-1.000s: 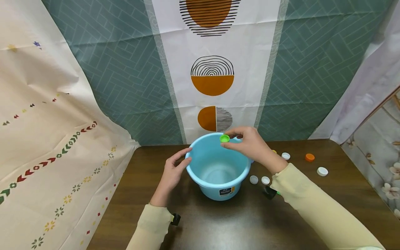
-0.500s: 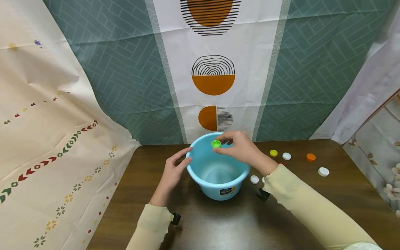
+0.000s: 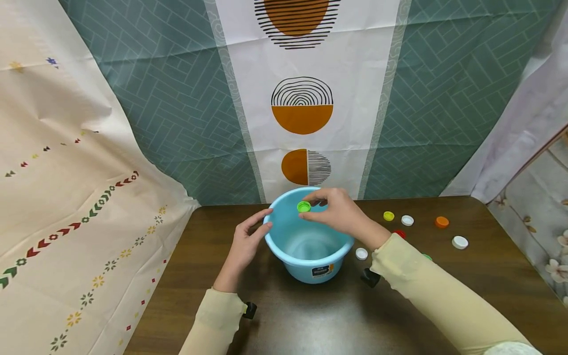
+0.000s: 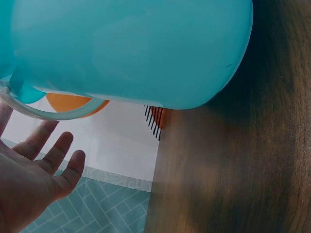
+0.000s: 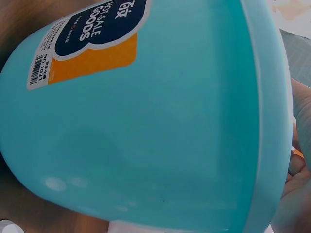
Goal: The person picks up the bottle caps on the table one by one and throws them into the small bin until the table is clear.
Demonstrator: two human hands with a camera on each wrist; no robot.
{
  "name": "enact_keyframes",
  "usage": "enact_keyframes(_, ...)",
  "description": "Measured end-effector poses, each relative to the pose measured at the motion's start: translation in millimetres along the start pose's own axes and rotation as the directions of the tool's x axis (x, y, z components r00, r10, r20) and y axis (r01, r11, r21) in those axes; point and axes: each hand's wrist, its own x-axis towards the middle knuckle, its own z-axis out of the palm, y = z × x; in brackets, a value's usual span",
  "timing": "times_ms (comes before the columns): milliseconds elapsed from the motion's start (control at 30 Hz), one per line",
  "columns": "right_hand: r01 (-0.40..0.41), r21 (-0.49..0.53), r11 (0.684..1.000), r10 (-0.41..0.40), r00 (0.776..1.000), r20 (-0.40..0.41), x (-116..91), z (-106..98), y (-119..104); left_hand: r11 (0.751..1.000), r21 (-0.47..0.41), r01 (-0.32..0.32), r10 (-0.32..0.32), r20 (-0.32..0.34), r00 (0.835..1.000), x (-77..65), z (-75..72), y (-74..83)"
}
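A light blue plastic basin (image 3: 309, 261) stands upright on the dark wooden table. At its left rim is my left hand (image 3: 245, 242), touching with thumb and forefinger; in the left wrist view this hand (image 4: 39, 179) has its other fingers spread beside a curved loop (image 4: 63, 114) on the basin. My right hand (image 3: 336, 212) pinches a bright green bottle cap (image 3: 303, 206) between thumb and fingers, over the basin's opening. The right wrist view is mostly the basin's labelled wall (image 5: 160, 126), hiding the cap and most of the hand.
Right of the basin lie loose caps: yellow (image 3: 388, 216), orange (image 3: 442, 222), red (image 3: 400, 233), and white ones such as the near cap (image 3: 361, 254) and the far right cap (image 3: 460, 242). My right sleeve (image 3: 426, 281) partly covers a green one (image 3: 427, 257). A patterned cloth (image 3: 301, 98) hangs behind.
My right hand has moved left and slightly down with the green cap, from the basin's far rim to over its opening. Its shift uncovers the yellow and red caps. My left hand stays put.
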Motion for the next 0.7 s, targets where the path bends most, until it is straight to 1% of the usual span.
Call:
enact_keyframes(133,-0.003,0.004,1.000,0.003,1.000,0.004,0.1,0.2,0.3,1.000,-0.003,0.009,-0.009,-0.002,1.000,0.2,0.1,0.8)
enact_keyframes(400,-0.080,0.006,0.997,0.080,0.997,-0.001,-2.3,-2.5,0.4,1.000,-0.011,0.006,-0.006,0.004,1.000,-0.2,0.1,-0.1)
enact_keyframes(700,-0.099,0.014,0.995,0.099,0.995,-0.021,-4.1,-14.4,6.4,1.000,-0.017,-0.003,0.003,-0.006,1.000,0.1,0.7,-0.1)
